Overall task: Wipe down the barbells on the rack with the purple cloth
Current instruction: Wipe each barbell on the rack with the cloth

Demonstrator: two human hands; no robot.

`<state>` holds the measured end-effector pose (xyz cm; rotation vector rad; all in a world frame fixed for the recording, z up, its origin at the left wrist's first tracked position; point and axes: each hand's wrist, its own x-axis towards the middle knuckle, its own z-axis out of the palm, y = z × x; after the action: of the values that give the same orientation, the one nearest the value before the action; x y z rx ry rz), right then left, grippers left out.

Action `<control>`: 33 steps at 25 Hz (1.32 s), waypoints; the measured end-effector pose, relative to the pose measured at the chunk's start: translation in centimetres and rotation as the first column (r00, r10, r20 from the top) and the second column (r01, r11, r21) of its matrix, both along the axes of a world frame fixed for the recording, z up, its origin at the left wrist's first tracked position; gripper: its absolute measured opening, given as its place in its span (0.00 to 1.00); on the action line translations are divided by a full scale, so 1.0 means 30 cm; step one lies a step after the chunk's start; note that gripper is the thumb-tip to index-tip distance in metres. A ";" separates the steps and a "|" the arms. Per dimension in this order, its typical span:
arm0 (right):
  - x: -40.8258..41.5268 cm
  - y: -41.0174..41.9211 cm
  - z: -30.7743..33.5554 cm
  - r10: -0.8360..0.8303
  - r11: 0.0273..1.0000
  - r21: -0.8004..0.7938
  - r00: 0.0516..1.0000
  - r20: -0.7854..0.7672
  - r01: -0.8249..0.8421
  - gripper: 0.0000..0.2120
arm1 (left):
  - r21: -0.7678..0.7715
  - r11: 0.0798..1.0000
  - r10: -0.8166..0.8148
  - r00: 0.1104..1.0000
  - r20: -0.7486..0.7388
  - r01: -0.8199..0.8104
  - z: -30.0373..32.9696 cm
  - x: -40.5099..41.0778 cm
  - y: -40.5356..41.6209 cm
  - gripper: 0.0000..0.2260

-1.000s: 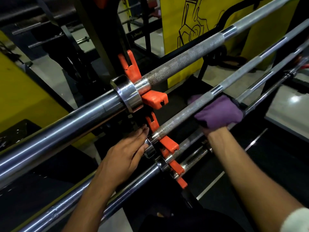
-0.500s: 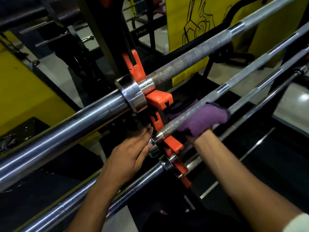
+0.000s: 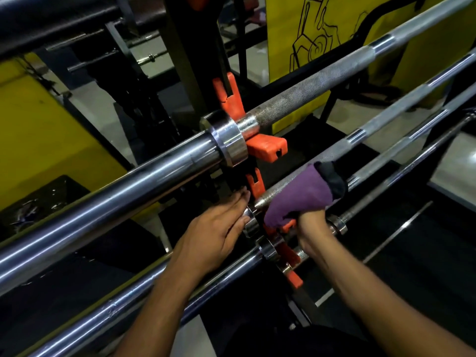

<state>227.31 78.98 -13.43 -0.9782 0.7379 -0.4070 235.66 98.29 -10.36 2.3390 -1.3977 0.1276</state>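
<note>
Your right hand (image 3: pixel 313 229) grips the purple cloth (image 3: pixel 300 199) around the second knurled steel barbell (image 3: pixel 360 137) beside the orange rack hook (image 3: pixel 255 182) — your left hand (image 3: pixel 216 235), fingers straight, rests against its collar.

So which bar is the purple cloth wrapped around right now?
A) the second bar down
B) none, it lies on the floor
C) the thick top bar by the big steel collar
A: the right hand grips the purple cloth around the knurled second bar, near its orange hook.
</note>
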 end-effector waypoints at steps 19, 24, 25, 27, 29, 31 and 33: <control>-0.023 -0.081 0.275 0.211 -0.493 -0.679 0.683 -0.700 -0.544 0.31 | 0.038 0.995 0.088 0.996 -0.017 -0.087 0.014 -0.034 0.139 0.24; -0.037 -0.125 0.335 0.349 -0.576 -0.565 0.447 -0.824 -0.591 0.18 | 0.056 0.995 0.079 0.996 -0.038 -0.077 0.019 -0.033 0.139 0.25; -0.049 -0.119 0.330 0.338 -0.592 -0.533 0.414 -0.845 -0.605 0.17 | 0.057 0.996 0.076 0.996 -0.046 -0.073 0.020 -0.031 0.139 0.25; -0.047 -0.116 0.333 0.387 -0.520 -0.538 0.378 -0.841 -0.663 0.17 | 0.052 0.996 0.072 0.996 -0.055 -0.069 0.025 -0.030 0.137 0.25; -0.043 -0.132 0.374 0.411 -0.470 -0.520 0.344 -0.844 -0.714 0.18 | 0.061 0.997 0.059 0.996 -0.072 -0.054 0.038 -0.035 0.137 0.26; -0.063 -0.151 0.409 0.415 -0.418 -0.588 0.430 -0.802 -0.693 0.23 | 0.082 0.996 0.023 0.997 -0.072 -0.017 0.053 -0.042 0.166 0.26; -0.095 -0.134 0.404 0.383 -0.319 -0.808 0.713 -0.588 -0.495 0.27 | 0.065 0.998 0.010 0.999 -0.034 -0.007 0.058 -0.040 0.237 0.26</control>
<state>224.45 74.94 -1.31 -2.7381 -0.2150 -0.1091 234.45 105.40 -8.62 2.3883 -1.3951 0.0445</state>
